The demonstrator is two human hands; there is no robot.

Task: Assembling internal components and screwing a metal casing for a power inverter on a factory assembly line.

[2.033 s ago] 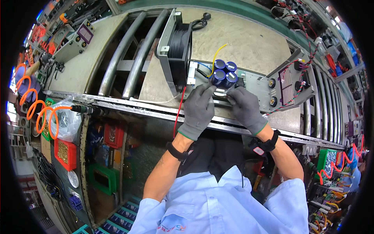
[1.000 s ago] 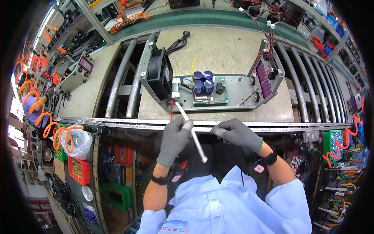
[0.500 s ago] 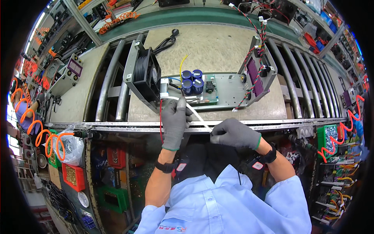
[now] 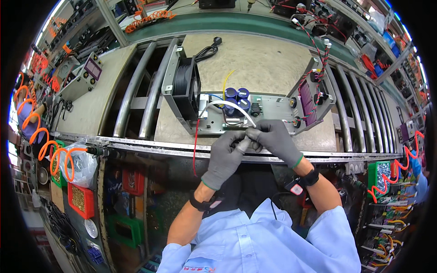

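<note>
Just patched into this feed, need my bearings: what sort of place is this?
Most likely an electronics assembly line. An open metal chassis with a black cooling fan and blue cylindrical capacitors sits on a roller-rail bench; orange coiled air hoses hang nearby.

Grey worktop of the bench (image 4: pixel 268 63), with steel roller rails (image 4: pixel 136 91) at left and more rails (image 4: pixel 368 113) at right. Black power plug with coiled cord (image 4: pixel 207 51) lies at the far side. Grey meter box with a display (image 4: pixel 84 75) sits far left. Orange coiled air hose (image 4: pixel 50 145) hangs beside a clear plastic bag (image 4: pixel 82 166). Red parts bin (image 4: pixel 82 200) sits below the bench edge.
</note>
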